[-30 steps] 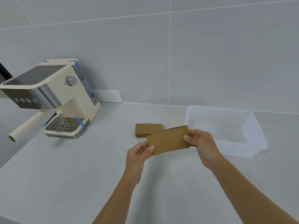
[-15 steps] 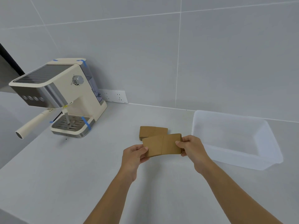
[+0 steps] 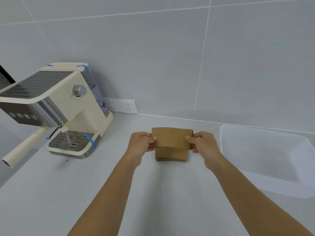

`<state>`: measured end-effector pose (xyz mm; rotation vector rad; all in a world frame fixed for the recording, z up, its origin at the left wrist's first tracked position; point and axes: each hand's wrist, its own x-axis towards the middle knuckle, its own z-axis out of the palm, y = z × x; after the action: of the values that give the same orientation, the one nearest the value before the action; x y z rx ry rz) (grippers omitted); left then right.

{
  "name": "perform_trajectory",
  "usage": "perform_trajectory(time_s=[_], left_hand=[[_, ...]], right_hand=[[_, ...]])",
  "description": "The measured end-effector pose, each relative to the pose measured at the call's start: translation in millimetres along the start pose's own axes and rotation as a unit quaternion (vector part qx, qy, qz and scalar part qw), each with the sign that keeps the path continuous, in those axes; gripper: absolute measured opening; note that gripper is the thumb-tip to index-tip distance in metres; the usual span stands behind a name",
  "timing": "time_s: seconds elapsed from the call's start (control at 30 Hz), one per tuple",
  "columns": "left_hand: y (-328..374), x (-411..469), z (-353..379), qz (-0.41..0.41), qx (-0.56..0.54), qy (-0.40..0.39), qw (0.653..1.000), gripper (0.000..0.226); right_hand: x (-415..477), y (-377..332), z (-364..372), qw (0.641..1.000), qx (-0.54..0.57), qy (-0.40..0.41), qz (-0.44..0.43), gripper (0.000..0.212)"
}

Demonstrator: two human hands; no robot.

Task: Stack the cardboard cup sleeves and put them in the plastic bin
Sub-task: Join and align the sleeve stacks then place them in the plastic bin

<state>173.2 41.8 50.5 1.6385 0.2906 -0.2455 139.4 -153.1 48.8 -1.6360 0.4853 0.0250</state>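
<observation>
Holding a flattened cardboard cup sleeve by its two short ends, both hands out over the grey countertop. Left hand pinches the left end, thumb on the top face, fingers underneath. Right hand pinches the right end the same way, thumb tip on the top face near the edge. Both grips are closed on the sleeve, neither hand loose.

Sleeve is roughly level, wide edge toward the wall, with a diagonal glue seam visible across the middle. It sits directly above a stack of sleeves lying flat on the counter and covers the stack's far part. Only the stack's near portion shows below it. Can't tell if the held sleeve touches the stack or hangs just over it.

Translucent plastic bin is on the counter to the right, just beside the right hand, no sleeves visible in it.

Cream espresso machine stands far left against the tiled wall, well apart from the hands. It has blue tape strips on its corners and drip tray. White double wall socket is just behind it, at counter level.
</observation>
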Motion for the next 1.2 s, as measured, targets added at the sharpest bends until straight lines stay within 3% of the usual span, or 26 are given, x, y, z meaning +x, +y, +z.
perform_trajectory(time_s=[0.33, 0.67, 0.87, 1.03, 1.2], left_hand=[[-28.3, 35.0, 2.3, -0.086, 0.04, -0.033, 0.995, 0.001], [-41.0, 39.5, 7.9, -0.095, 0.106, -0.036, 0.989, 0.005], [-40.0, 43.7, 6.9, -0.113, 0.17, -0.047, 0.978, 0.016], [-34.2, 51.9, 4.3, -0.171, 0.159, -0.052, 0.971, 0.047], [-31.1, 55.6, 8.3, -0.197, 0.123, -0.083, 0.969, 0.045]], right_hand=[[28.4, 29.2, 16.0, 0.996, -0.066, 0.006, 0.066, 0.013], [33.3, 49.4, 18.7, 0.987, -0.133, 0.01, 0.085, 0.018], [37.4, 49.8, 16.4, 0.983, -0.153, 0.009, 0.102, 0.042], [45.4, 41.0, 12.9, 0.98, -0.112, -0.022, 0.162, 0.048], [47.9, 36.9, 18.0, 0.973, -0.095, -0.058, 0.202, 0.048]])
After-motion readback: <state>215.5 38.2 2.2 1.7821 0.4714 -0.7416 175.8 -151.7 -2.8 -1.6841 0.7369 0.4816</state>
